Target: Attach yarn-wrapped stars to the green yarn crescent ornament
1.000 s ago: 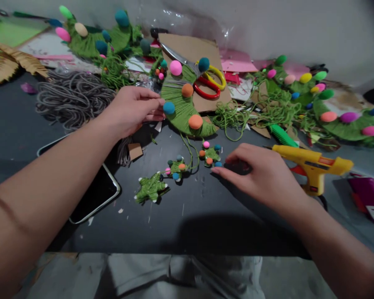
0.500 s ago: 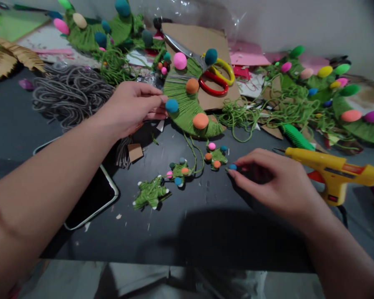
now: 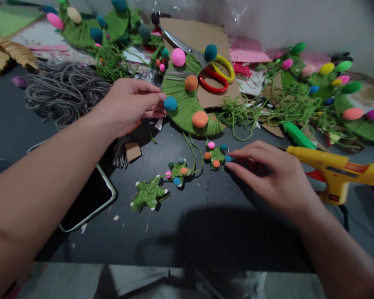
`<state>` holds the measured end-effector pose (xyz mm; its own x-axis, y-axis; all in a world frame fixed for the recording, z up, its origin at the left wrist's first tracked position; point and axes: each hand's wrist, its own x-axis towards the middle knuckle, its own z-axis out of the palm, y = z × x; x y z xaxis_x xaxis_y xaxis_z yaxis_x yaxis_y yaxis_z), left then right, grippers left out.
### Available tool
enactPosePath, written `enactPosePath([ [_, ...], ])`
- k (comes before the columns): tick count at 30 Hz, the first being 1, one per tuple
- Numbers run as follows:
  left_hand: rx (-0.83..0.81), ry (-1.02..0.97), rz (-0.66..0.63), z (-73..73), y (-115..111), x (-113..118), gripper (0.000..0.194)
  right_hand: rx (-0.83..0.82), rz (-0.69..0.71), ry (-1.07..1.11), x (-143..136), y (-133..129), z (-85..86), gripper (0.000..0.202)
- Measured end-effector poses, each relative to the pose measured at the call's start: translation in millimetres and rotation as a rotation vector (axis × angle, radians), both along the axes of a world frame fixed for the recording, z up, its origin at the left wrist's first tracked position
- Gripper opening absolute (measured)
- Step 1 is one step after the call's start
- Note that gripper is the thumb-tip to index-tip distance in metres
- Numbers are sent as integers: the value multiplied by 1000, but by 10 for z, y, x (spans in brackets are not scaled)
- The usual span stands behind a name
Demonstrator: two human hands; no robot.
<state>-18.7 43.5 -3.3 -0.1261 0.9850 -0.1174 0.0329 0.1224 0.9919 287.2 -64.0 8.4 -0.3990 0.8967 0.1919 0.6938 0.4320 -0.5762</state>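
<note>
My left hand [image 3: 137,104] grips the left edge of a green yarn-wrapped crescent [image 3: 183,99] with pink, orange and blue balls on it. My right hand [image 3: 252,166] pinches a small blue ball [image 3: 228,159] between thumb and fingertips, against the right tip of a small green star [image 3: 215,156] that also bears pink, teal and orange balls. Green strings run down from the crescent. To the left are another star with coloured balls [image 3: 178,171] and a larger green star [image 3: 149,193] with white tips.
A yellow glue gun [image 3: 336,170] lies right of my right hand. Scissors [image 3: 213,81] rest on cardboard behind the crescent. A phone [image 3: 90,199] lies under my left forearm, near grey yarn [image 3: 65,91]. Green yarn and more decorated pieces line the back.
My right hand has moved slightly left with the blue ball, which now meets the small star's tip. My left hand keeps its hold on the crescent. The view has shifted slightly.
</note>
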Motion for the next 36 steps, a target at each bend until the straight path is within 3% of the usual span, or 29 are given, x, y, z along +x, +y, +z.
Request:
enactPosePath([
  [11,-11,-2,-11,2,-5,-11,5,10,7,-37,-1,8,-28,16],
  [22,-12,-7,-16,-8,1,-22,5,23,-56,-69,68,-2,51,20],
  [31,-6,-7,-37,-21,5,-44,4,61,41,-82,72,10,54,40],
  [36,-9,-10,-45,-12,-7,-34,5,50,12,-60,50,7,36,25],
])
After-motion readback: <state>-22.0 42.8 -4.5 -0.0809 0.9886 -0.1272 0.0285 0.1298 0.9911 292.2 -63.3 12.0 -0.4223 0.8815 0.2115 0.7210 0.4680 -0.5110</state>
